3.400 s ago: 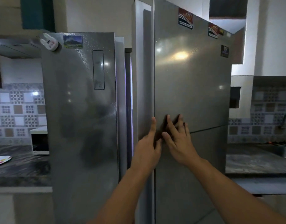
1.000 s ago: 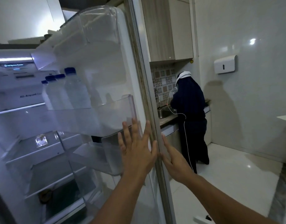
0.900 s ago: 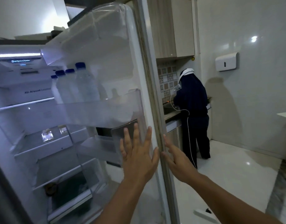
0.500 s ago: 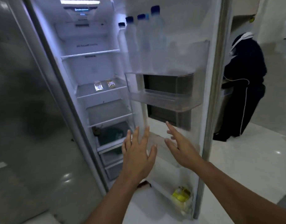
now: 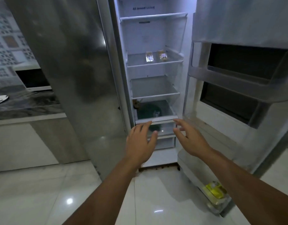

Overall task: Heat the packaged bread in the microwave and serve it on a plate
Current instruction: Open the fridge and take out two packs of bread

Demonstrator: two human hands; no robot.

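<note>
my left hand [image 5: 140, 142] is extended palm down, fingers straight and slightly spread, holding nothing; its fingertips lie at the front edge of the lowest shelf [image 5: 156, 119]. my right hand [image 5: 190, 140] is beside it, apart from it, fingers loosely straight, also holding nothing, its fingertips near the right end of the same edge. below that edge sit two clear drawers [image 5: 162, 132], stacked. a dark green item [image 5: 148, 109] lies on the lowest shelf; i cannot tell what it is. the open refrigerator compartment [image 5: 153, 38] has four shelves in view. on the second shelf from the top stand two small packaged items [image 5: 156, 56], side by side, just apart; i cannot tell whether they are the packaged bread. the open right door [image 5: 237, 135] carries two clear bins in view and one bottom bin holding one yellow package [image 5: 214, 190]. the left door [image 5: 66, 70] is closed. at far left, one plate [image 5: 0, 99] rests on the counter [image 5: 26, 104], with one microwave [image 5: 32, 78] behind it.
</note>
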